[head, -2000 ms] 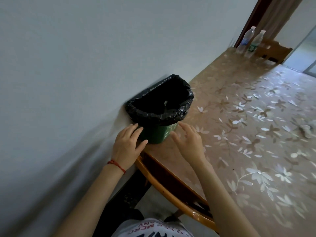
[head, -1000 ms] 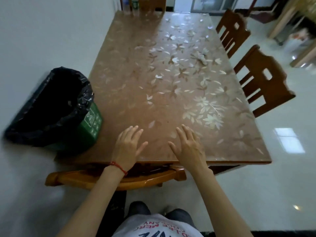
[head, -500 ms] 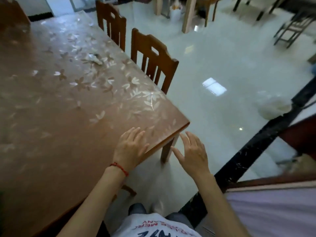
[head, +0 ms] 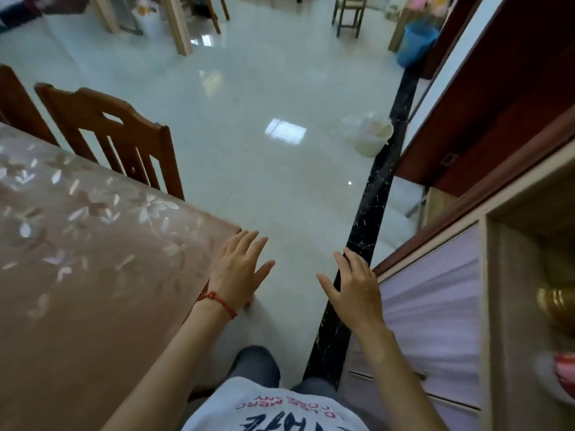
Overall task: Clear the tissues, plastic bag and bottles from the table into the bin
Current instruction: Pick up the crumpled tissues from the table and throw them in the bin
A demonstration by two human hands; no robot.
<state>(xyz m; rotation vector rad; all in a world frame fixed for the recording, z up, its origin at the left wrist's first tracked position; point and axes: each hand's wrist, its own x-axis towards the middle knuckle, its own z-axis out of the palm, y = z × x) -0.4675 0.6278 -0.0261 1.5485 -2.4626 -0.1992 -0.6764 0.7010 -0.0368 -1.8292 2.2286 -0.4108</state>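
Observation:
The brown table [head: 93, 290] with its flower-patterned cover fills the left side, its near right corner just beside my left hand [head: 238, 270]. That hand, with a red string at the wrist, hovers flat with fingers spread and holds nothing. My right hand [head: 354, 290] is also empty, fingers apart, over the floor by a black floor strip. No tissue, plastic bag, bottle or bin shows on the visible part of the table.
A wooden chair [head: 118, 141] stands at the table's right side. A pale cabinet with purple fronts [head: 435, 306] is close on my right. A whitish bag [head: 368, 133] lies on the glossy floor, a blue bucket [head: 415, 42] stands far back.
My view has swung right, away from the green bin with the black liner and off the table top toward the open floor. Both hands stay empty and spread.

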